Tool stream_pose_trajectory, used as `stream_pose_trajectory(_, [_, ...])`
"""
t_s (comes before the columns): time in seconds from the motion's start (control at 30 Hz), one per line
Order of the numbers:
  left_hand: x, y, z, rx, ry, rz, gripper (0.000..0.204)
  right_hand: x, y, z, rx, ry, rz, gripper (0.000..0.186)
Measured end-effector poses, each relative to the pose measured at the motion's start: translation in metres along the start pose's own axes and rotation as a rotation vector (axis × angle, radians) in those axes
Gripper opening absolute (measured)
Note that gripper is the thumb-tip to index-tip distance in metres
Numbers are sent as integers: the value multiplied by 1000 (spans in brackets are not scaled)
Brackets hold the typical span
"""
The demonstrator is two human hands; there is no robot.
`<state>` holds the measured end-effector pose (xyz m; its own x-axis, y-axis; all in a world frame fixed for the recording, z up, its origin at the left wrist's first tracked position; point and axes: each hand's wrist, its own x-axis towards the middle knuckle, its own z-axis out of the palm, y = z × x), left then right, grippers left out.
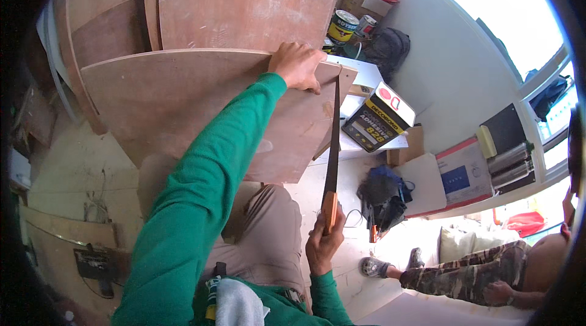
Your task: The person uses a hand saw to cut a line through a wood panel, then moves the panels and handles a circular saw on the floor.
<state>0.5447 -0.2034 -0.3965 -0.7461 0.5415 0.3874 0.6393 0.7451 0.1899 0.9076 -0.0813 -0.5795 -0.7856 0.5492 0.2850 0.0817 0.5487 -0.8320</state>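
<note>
My left hand (298, 65) grips the top edge of a curved brown plywood sheet (177, 106) that stands tilted in front of me. My right hand (323, 242) is closed around the orange handle of a hand saw (332, 149). The saw's dark blade runs up along the sheet's right edge, its tip just under my left hand. My knee in tan trousers (268, 228) sits beneath the sheet.
More plywood boards (244, 2) lean behind. A yellow-and-black adhesive tin (377, 119) lies on a white surface to the right, with paint cans (343, 25), a dark backpack (387, 48) and a tool bag (383, 195) nearby. Another person's legs in camouflage trousers (464, 274) stretch in at the lower right.
</note>
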Motion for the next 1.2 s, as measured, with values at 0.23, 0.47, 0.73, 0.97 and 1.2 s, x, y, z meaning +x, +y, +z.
stream_pose_trajectory(0.23, [-3, 7, 7, 25, 28, 3, 68, 225, -108, 76, 69, 171, -427, 24])
stream_pose_trajectory(0.47, [-12, 0, -7, 9, -52, -26, 65, 64, -46, 26, 42, 25, -188, 33])
stream_pose_trajectory(0.73, [-19, -1, 16, 54, 143, 34, 71, 149, -63, 60, 122, 108, -390, 32])
stream_pose_trajectory(0.97, [-13, -11, 5, 34, 101, 13, 71, 140, -81, 54, 100, 133, -459, 27])
stream_pose_trajectory(1.2, [-7, 0, -4, -2, -16, -5, 70, 14, -14, 5, 56, 0, -72, 36])
